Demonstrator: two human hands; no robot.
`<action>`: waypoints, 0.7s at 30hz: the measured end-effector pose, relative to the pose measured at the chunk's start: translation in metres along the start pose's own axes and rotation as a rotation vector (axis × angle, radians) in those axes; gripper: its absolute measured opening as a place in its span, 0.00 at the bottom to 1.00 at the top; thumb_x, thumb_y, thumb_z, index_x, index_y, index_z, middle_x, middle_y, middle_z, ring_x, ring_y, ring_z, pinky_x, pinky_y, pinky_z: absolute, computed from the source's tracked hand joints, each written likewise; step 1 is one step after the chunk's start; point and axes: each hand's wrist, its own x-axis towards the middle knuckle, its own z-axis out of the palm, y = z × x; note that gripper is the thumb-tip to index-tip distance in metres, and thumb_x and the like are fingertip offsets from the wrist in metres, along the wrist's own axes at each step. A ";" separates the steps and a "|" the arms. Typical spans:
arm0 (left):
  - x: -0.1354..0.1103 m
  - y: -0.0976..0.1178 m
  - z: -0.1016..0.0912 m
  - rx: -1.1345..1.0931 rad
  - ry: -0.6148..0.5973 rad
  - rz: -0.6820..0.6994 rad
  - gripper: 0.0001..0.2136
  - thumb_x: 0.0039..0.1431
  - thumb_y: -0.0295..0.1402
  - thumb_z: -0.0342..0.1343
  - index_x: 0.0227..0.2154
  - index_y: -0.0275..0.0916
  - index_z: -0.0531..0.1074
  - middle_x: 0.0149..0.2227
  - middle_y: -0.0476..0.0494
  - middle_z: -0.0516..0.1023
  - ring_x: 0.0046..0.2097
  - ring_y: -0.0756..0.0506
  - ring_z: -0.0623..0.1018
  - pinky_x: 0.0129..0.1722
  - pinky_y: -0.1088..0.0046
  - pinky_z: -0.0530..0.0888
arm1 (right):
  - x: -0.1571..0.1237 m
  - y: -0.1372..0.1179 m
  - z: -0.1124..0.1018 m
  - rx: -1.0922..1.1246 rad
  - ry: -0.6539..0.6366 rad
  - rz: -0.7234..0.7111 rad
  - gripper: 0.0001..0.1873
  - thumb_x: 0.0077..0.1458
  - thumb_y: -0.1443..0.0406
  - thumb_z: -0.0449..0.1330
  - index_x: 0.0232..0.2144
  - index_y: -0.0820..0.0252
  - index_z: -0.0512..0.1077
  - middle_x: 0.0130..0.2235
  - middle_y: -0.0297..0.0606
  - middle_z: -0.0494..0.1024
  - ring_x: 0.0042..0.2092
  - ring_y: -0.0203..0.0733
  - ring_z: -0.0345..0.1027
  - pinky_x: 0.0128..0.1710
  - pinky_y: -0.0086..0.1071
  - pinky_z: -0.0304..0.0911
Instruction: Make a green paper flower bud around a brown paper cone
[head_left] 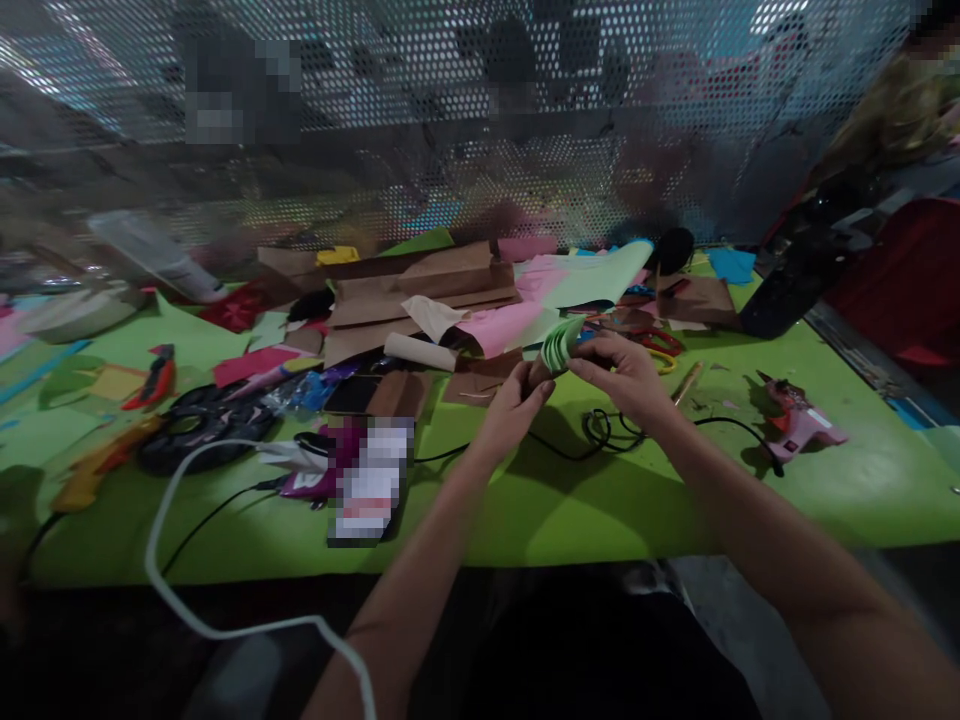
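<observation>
Both my hands are raised over the green table [570, 500] and meet on a small folded piece of green paper [561, 343]. My left hand [517, 400] pinches its lower end from the left, fingers closed. From the right, my right hand [626, 375] grips the same piece, fingers curled round it. The paper's layers fan out at the top. A black cable [600, 430] lies coiled on the table just under my hands.
Brown paper sheets [420, 290], pink paper [502, 325] and a cardboard tube [420, 350] lie beyond my hands. A pink glue gun [795, 420] sits at right, red scissors [656, 345] behind my right hand, a white cable [225, 600] at front left. A perforated screen [480, 120] backs the table.
</observation>
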 end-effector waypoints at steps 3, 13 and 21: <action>0.002 -0.003 -0.001 0.082 0.031 0.060 0.13 0.58 0.40 0.61 0.41 0.39 0.71 0.35 0.48 0.75 0.39 0.46 0.73 0.41 0.72 0.69 | -0.001 0.000 0.001 -0.034 -0.010 -0.003 0.09 0.54 0.57 0.67 0.31 0.56 0.81 0.30 0.35 0.75 0.32 0.40 0.64 0.33 0.35 0.58; 0.001 -0.003 -0.005 0.353 0.043 0.112 0.14 0.64 0.45 0.53 0.40 0.38 0.70 0.38 0.45 0.78 0.42 0.44 0.74 0.42 0.70 0.69 | -0.002 0.003 0.001 -0.269 -0.083 -0.159 0.09 0.60 0.63 0.60 0.29 0.60 0.76 0.28 0.34 0.73 0.31 0.37 0.64 0.32 0.30 0.55; 0.000 0.000 -0.005 0.324 0.044 0.111 0.14 0.63 0.46 0.53 0.37 0.38 0.69 0.35 0.47 0.75 0.38 0.46 0.71 0.40 0.72 0.67 | -0.003 0.003 0.003 -0.076 -0.186 0.029 0.15 0.60 0.57 0.58 0.28 0.61 0.75 0.24 0.32 0.72 0.26 0.34 0.61 0.28 0.28 0.54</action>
